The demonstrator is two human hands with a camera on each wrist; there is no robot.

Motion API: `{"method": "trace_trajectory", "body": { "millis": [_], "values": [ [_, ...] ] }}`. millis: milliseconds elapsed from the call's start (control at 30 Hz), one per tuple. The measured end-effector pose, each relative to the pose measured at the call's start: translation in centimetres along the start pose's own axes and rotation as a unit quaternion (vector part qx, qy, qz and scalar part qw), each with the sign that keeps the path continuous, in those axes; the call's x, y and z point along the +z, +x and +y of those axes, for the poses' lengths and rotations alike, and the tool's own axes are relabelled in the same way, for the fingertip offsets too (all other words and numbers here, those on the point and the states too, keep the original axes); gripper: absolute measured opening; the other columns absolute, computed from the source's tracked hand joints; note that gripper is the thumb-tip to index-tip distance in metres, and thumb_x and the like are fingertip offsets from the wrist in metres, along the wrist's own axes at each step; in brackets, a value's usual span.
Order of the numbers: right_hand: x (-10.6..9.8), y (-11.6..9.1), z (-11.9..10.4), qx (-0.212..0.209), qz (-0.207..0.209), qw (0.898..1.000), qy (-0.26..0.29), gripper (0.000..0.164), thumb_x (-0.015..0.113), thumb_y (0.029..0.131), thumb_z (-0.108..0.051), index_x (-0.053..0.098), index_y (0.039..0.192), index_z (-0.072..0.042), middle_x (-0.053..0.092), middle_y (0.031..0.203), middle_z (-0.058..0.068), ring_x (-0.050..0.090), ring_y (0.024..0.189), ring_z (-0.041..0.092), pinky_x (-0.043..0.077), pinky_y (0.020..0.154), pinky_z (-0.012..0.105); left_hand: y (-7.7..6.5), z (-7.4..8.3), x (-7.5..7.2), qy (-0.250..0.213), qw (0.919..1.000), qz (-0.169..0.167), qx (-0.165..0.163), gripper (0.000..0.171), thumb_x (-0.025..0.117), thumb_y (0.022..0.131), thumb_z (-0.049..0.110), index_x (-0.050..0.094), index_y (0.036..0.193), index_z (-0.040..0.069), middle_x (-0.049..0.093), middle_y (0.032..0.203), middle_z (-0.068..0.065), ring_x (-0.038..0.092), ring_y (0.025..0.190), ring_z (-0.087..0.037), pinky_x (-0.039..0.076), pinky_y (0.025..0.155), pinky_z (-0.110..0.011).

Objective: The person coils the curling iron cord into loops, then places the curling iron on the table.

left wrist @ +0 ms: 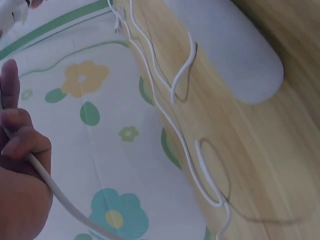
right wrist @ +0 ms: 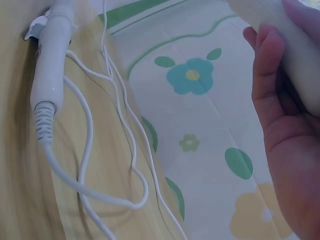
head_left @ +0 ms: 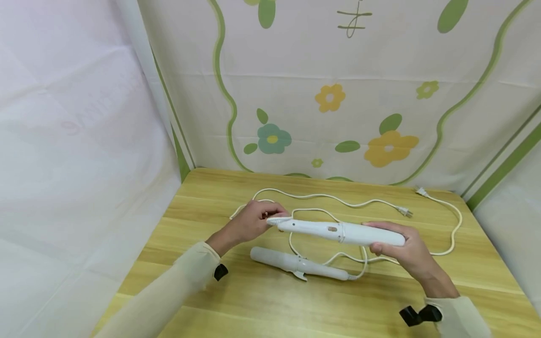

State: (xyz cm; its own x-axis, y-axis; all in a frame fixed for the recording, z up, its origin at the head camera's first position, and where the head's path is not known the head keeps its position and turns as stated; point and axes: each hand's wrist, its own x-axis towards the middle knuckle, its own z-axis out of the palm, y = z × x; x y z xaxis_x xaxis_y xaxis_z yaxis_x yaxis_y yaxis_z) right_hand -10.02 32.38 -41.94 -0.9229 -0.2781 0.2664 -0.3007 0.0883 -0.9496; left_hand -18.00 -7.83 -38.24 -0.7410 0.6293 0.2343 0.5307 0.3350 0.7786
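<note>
A white curling iron [head_left: 314, 228] is held up over the table, almost level, its thick end to the right. My right hand [head_left: 407, 246] grips that thick end, thumb on the near side and fingers on the far side. At the other end, my left hand [head_left: 255, 220] is close by the ribbed cord sleeve. Its curled fingers hold the white power cord [left wrist: 65, 200], as the left wrist view shows. Below, a second white curling iron [head_left: 274, 258] lies on the table, thick barrel to the left and its small lever toward me.
Loops of white cord [head_left: 313, 195] spread over the wooden table [head_left: 321, 310]. Two plugs lie toward the back right, one plug [head_left: 405, 211] nearer and another plug [head_left: 421, 191] by the back edge. A flower-printed cloth [head_left: 296, 94] hangs behind the table, with white cloth [head_left: 76, 141] at the left.
</note>
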Motion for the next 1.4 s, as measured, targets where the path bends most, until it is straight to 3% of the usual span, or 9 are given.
{"method": "trace_trajectory", "body": {
  "millis": [133, 200, 267, 433, 567, 733, 933, 1133, 1400],
  "values": [
    [0.7, 0.5, 0.0, 0.002, 0.044, 0.999, 0.002, 0.047, 0.071, 0.091, 0.022, 0.077, 0.132, -0.001, 0.081, 0.121, -0.007, 0.073, 0.084, 0.007, 0.064, 0.068, 0.025, -0.4, 0.4, 0.8, 0.002, 0.9984, 0.038, -0.041, 0.014, 0.069, 0.106, 0.010, 0.082, 0.101, 0.013, 0.078, 0.083, 0.006, 0.048, 0.060, -0.001, 0.039, 0.056, -0.020],
    [1.1, 0.7, -0.1, 0.007, 0.064, 0.998, -0.014, 0.045, 0.074, 0.091, 0.020, 0.076, 0.131, 0.002, 0.081, 0.120, -0.008, 0.074, 0.081, 0.007, 0.063, 0.067, 0.025, -0.6, 0.8, 1.2, 0.012, 0.9964, 0.059, -0.060, 0.019, 0.066, 0.109, 0.016, 0.082, 0.099, 0.015, 0.077, 0.080, 0.008, 0.037, 0.051, -0.002, 0.031, 0.051, -0.020],
    [1.6, 1.0, -0.1, 0.015, 0.081, 0.996, -0.036, 0.043, 0.076, 0.091, 0.017, 0.075, 0.132, 0.004, 0.081, 0.119, -0.009, 0.074, 0.081, 0.008, 0.063, 0.068, 0.025, -0.7, 1.1, 1.5, 0.023, 0.9951, 0.071, -0.065, 0.023, 0.064, 0.111, 0.021, 0.082, 0.099, 0.015, 0.076, 0.079, 0.008, 0.034, 0.048, -0.002, 0.029, 0.048, -0.021],
    [2.2, 1.7, -0.3, 0.035, 0.091, 0.990, -0.099, 0.042, 0.081, 0.093, 0.007, 0.074, 0.134, 0.002, 0.080, 0.118, -0.015, 0.077, 0.080, 0.009, 0.064, 0.069, 0.026, -1.1, 1.3, 2.0, 0.091, 0.9923, 0.063, -0.056, 0.030, 0.058, 0.115, 0.025, 0.074, 0.091, 0.019, 0.073, 0.076, 0.010, 0.040, 0.050, -0.001, 0.034, 0.051, -0.022],
    [2.2, 1.9, -0.3, 0.044, 0.085, 0.984, -0.148, 0.043, 0.084, 0.094, 0.000, 0.074, 0.136, 0.000, 0.077, 0.118, -0.024, 0.077, 0.081, 0.009, 0.065, 0.069, 0.028, -1.7, 1.3, 1.6, 0.135, 0.9869, 0.052, -0.072, 0.034, 0.059, 0.114, 0.023, 0.067, 0.081, 0.021, 0.068, 0.068, 0.010, 0.044, 0.050, -0.002, 0.037, 0.052, -0.022],
    [1.5, 1.8, 0.1, 0.068, 0.083, 0.976, -0.190, 0.044, 0.086, 0.096, -0.010, 0.074, 0.138, -0.004, 0.075, 0.113, -0.026, 0.076, 0.082, 0.009, 0.064, 0.069, 0.027, -2.2, 1.4, 0.8, 0.152, 0.9852, 0.027, -0.076, 0.025, 0.060, 0.114, 0.026, 0.074, 0.095, 0.019, 0.065, 0.068, 0.014, 0.052, 0.054, 0.000, 0.042, 0.056, -0.023],
    [0.7, 1.2, 0.5, 0.108, 0.052, 0.967, -0.225, 0.045, 0.086, 0.097, -0.020, 0.075, 0.139, -0.011, 0.077, 0.106, -0.017, 0.072, 0.083, 0.010, 0.062, 0.067, 0.030, -2.2, 1.8, -1.0, 0.167, 0.9858, -0.005, -0.021, 0.020, 0.062, 0.112, 0.025, 0.080, 0.113, 0.015, 0.077, 0.089, 0.009, 0.052, 0.064, 0.000, 0.051, 0.070, -0.025],
    [0.7, 0.6, 0.2, 0.079, -0.005, 0.975, -0.209, 0.041, 0.086, 0.095, -0.012, 0.076, 0.136, -0.013, 0.075, 0.115, -0.016, 0.066, 0.084, 0.012, 0.063, 0.064, 0.034, -1.5, 1.7, -2.1, 0.167, 0.9855, -0.012, 0.024, 0.019, 0.062, 0.113, 0.024, 0.079, 0.114, 0.015, 0.071, 0.082, 0.009, 0.052, 0.064, 0.003, 0.050, 0.069, -0.024],
    [0.7, 0.0, -0.4, 0.040, -0.059, 0.987, -0.144, 0.043, 0.081, 0.092, 0.005, 0.075, 0.134, -0.003, 0.075, 0.124, -0.021, 0.068, 0.089, 0.010, 0.063, 0.067, 0.031, -1.1, 1.1, -1.9, 0.143, 0.9893, -0.027, 0.013, 0.018, 0.062, 0.113, 0.023, 0.078, 0.109, 0.017, 0.072, 0.082, 0.006, 0.057, 0.068, 0.000, 0.052, 0.069, -0.025]
  ]
}}
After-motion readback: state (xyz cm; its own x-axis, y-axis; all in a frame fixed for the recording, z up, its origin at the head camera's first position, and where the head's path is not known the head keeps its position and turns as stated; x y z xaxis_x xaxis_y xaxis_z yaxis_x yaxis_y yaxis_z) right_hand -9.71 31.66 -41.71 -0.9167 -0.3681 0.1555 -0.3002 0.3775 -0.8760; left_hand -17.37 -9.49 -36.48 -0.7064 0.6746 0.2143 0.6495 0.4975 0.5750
